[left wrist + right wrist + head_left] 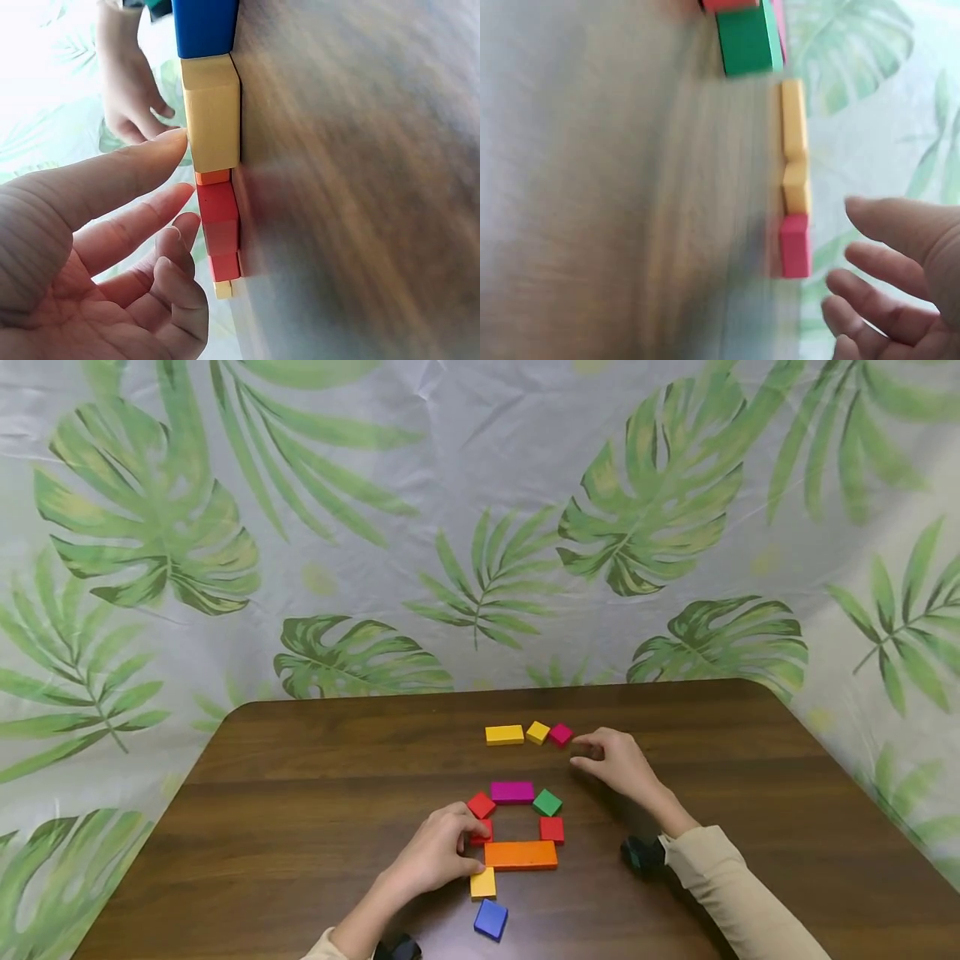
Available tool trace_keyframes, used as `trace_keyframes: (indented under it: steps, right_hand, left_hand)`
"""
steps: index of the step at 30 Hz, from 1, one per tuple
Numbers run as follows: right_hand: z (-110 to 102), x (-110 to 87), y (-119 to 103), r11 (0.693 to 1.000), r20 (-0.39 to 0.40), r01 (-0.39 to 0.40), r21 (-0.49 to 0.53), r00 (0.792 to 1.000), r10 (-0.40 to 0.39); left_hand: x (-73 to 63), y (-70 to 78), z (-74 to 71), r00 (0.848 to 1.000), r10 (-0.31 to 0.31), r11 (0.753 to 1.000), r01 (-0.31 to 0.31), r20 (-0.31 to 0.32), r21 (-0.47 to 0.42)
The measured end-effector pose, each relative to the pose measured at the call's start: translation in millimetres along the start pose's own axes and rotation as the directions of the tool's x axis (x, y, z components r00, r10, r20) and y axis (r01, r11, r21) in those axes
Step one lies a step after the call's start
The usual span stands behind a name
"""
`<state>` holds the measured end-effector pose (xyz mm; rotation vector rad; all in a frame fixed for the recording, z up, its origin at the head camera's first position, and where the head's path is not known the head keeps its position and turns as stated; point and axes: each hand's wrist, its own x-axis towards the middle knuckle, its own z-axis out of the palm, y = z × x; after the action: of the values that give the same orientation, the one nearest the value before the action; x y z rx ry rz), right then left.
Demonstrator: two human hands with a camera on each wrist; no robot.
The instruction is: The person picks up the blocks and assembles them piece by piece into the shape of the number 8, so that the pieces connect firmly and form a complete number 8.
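At the left of a ring of wooden blocks, my left hand (438,852) has its thumb tip at a yellow block (482,885) and its index fingertip at a red block (219,217). Its other fingers curl loosely, holding nothing. An orange bar (521,856) lies just right of these fingertips, and a blue block (491,920) sits nearer me. My right hand (618,767) hovers right of a pink block (560,735), fingers loosely bent and apart from it. Left of the pink block are a small yellow block (537,732) and a longer yellow block (504,736).
Above the orange bar, the ring continues with a purple block (512,792), a green block (547,802) and red blocks at its sides, one (552,830) on the right. All lie on a brown wooden table (337,760). A leaf-patterned cloth (480,485) hangs behind its far edge.
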<state>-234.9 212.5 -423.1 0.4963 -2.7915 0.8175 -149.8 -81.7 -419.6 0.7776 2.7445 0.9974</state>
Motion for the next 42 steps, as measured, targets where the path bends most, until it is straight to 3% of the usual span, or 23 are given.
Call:
trace_keyframes:
  steps: [8,15,22,33,42]
  right_hand:
    - [4,21.8,10,0.993,0.083,-0.102,-0.066,0.991,0.107]
    - [14,39.9,12,0.989,0.036,-0.103,-0.11,0.994,0.108]
    - [19,42.3,6,0.986,0.003,-0.081,-0.145,0.997,0.082]
    - [21,43.3,6,0.972,0.021,-0.132,-0.196,0.99,0.139]
    - [12,40.9,12,0.985,0.059,-0.147,-0.096,0.986,0.153]
  left_hand:
    - [-2.3,2.9,3.5,1.0,0.007,0.999,-0.007,0.008,0.034]
    - [0.6,4.2,-0.2,0.999,0.025,0.998,-0.024,-0.021,0.054]
    - [-0.2,4.4,-0.4,1.0,0.016,0.999,-0.015,-0.017,0.05]
    - [-0.8,5.0,-0.6,1.0,0.014,0.998,-0.014,-0.009,0.058]
    - [0.9,4.2,-0.5,1.0,0.014,0.998,-0.014,-0.006,0.061]
